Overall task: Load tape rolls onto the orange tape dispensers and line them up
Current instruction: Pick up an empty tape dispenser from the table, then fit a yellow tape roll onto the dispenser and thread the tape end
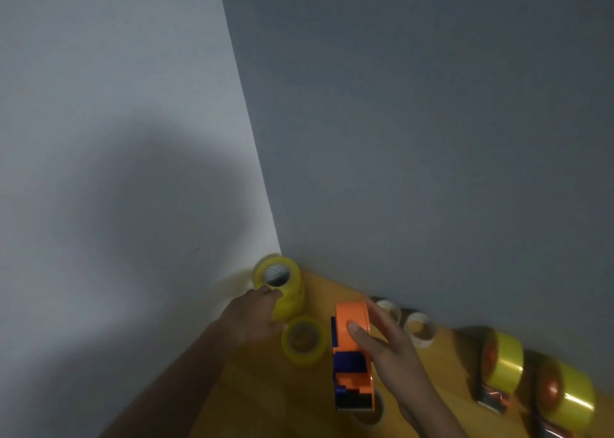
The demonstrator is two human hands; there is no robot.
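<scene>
An orange tape dispenser [352,354] with blue parts is held above the wooden table [259,387]; my right hand [382,344] grips its round drum, thumb on the side. No roll sits on it. My left hand [255,314] grips a stack of yellow tape rolls [282,288] standing in the wall corner. A single yellow roll [304,339] lies flat between the stack and the dispenser. At the right, two dispensers loaded with yellow tape [503,361] [569,392] stand side by side along the wall.
Two empty white tape cores [387,309] [420,329] lie by the wall behind the held dispenser. Another pale ring [372,411] sits under the dispenser's cutter end. Two grey walls [432,138] meet at the table's far corner.
</scene>
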